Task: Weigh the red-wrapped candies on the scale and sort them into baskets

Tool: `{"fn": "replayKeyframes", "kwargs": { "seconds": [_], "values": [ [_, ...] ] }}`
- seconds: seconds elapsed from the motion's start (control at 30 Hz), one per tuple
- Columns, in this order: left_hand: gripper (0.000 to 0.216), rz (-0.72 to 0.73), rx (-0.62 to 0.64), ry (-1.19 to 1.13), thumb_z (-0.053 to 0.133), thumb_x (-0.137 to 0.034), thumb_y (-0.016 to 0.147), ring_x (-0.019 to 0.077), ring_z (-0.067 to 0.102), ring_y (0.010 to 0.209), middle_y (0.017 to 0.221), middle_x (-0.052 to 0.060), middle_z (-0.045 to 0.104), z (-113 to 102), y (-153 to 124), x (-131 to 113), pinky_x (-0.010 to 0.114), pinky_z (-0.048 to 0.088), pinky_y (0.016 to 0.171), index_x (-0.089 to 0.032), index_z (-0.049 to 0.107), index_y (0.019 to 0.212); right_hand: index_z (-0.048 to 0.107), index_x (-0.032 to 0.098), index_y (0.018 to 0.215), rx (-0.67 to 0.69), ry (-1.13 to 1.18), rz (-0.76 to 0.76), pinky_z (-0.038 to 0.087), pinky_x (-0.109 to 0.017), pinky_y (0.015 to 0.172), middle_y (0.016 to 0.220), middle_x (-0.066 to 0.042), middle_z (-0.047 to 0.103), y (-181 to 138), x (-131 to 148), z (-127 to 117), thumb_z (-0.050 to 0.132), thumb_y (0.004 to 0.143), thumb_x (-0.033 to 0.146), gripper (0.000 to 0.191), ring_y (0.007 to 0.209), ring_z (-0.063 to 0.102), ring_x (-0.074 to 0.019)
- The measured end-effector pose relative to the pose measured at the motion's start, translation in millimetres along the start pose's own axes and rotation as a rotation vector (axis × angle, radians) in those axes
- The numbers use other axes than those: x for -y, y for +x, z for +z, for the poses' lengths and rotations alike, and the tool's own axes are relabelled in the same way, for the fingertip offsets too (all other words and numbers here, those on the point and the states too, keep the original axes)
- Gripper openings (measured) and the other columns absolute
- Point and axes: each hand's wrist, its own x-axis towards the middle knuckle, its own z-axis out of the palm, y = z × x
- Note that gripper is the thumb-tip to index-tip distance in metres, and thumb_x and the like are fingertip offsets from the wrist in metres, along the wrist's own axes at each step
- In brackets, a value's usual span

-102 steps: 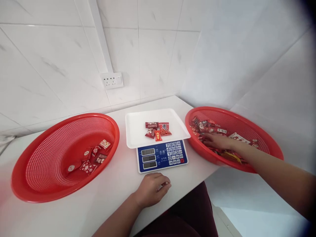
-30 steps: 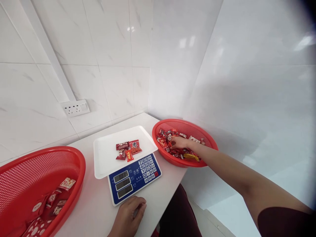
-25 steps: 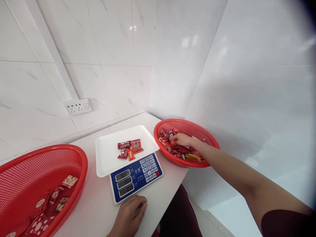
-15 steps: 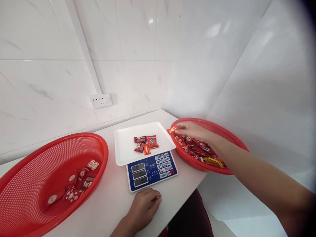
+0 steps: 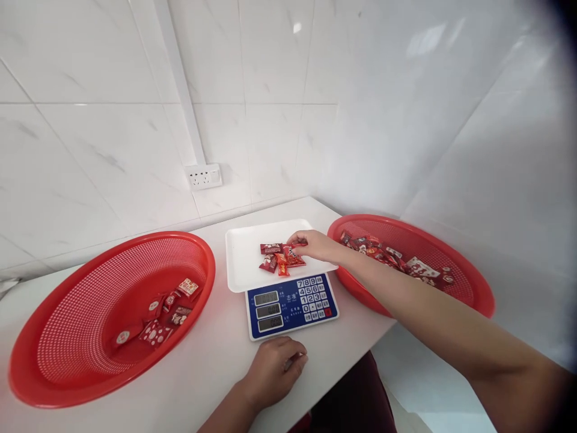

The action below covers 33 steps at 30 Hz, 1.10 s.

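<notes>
My right hand (image 5: 311, 243) is over the white weighing tray (image 5: 243, 273), its fingers pinched at the top edge of a red snack packet (image 5: 295, 257); its fingertips are partly hidden. Beside that packet lie small orange-red wrapped candies (image 5: 282, 264) and dark red wrapped candies (image 5: 270, 248). Under the tray, the blue scale (image 5: 293, 307) shows its keypad and three displays, with digits too faint to read surely. My left hand (image 5: 277, 370) rests on the table in front of the scale, loosely curled with nothing visible in it.
To the left stands a red plastic basket (image 5: 205, 264) with several wrapped candies on its bottom. At the right, another red basket (image 5: 482, 300) holds a larger pile of packets, partly behind my right forearm. A wall socket (image 5: 204, 177) sits above the white table (image 5: 216, 373).
My right hand has moved left from the right basket to the tray. The orange-red candy it held now appears among the candies there. My left hand stays on the table; the view has shifted slightly.
</notes>
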Motion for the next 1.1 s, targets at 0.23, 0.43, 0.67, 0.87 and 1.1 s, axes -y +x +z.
{"fn": "replayKeyframes", "kwargs": {
  "seconds": [0.23, 0.43, 0.67, 0.87, 1.1],
  "values": [
    [0.020, 0.031, 0.000, -0.008, 0.044, -0.024, 0.085, 0.0130, 0.060, 0.069, 0.080, 0.002, 0.067, 1, -1, 1, 0.021, 0.046, 0.064, -0.021, 0.063, 0.090, 0.057, 0.019, 0.105, 0.008, 0.048, 0.014, 0.049, -0.028, 0.072, 0.101, -0.005, 0.064, -5, 2, 1, 0.054, 0.073, 0.009, 0.033, 0.077, 0.062, -0.0147],
    [0.021, 0.023, 0.019, -0.030, 0.044, -0.025, 0.085, 0.0131, 0.059, 0.069, 0.080, 0.003, 0.066, -1, -1, 1, 0.022, 0.046, 0.066, -0.020, 0.064, 0.091, 0.059, 0.019, 0.103, -0.013, 0.049, 0.007, 0.050, -0.031, 0.072, 0.096, -0.004, 0.066, -25, 12, 0, 0.054, 0.075, 0.013, 0.029, 0.074, 0.062, -0.0148],
    [0.025, 0.033, 0.009, -0.075, 0.044, -0.034, 0.087, 0.0135, 0.061, 0.072, 0.081, 0.004, 0.067, -2, -1, 2, 0.023, 0.046, 0.068, -0.019, 0.063, 0.094, 0.058, 0.019, 0.104, 0.104, 0.282, 0.051, 0.050, -0.033, 0.077, 0.103, -0.006, 0.064, -97, 11, 16, 0.058, 0.077, 0.027, 0.028, 0.087, 0.061, -0.0176],
    [0.030, 0.073, 0.016, -0.107, 0.046, -0.042, 0.085, 0.0145, 0.059, 0.071, 0.078, 0.004, 0.066, -3, -3, 3, 0.024, 0.045, 0.066, -0.018, 0.062, 0.087, 0.062, 0.021, 0.099, 0.259, 0.548, 0.098, 0.049, -0.032, 0.079, 0.095, -0.004, 0.066, -146, -22, 74, 0.064, 0.075, 0.028, 0.025, 0.087, 0.061, -0.0170],
    [0.029, 0.089, -0.008, -0.108, 0.045, -0.041, 0.086, 0.0127, 0.057, 0.066, 0.073, 0.004, 0.064, -1, -1, 6, 0.022, 0.043, 0.062, -0.017, 0.062, 0.082, 0.068, 0.023, 0.088, 0.099, 0.685, 0.080, 0.046, -0.032, 0.083, 0.093, -0.003, 0.066, -152, -32, 100, 0.067, 0.073, 0.028, 0.016, 0.090, 0.060, -0.0175]
  ]
}}
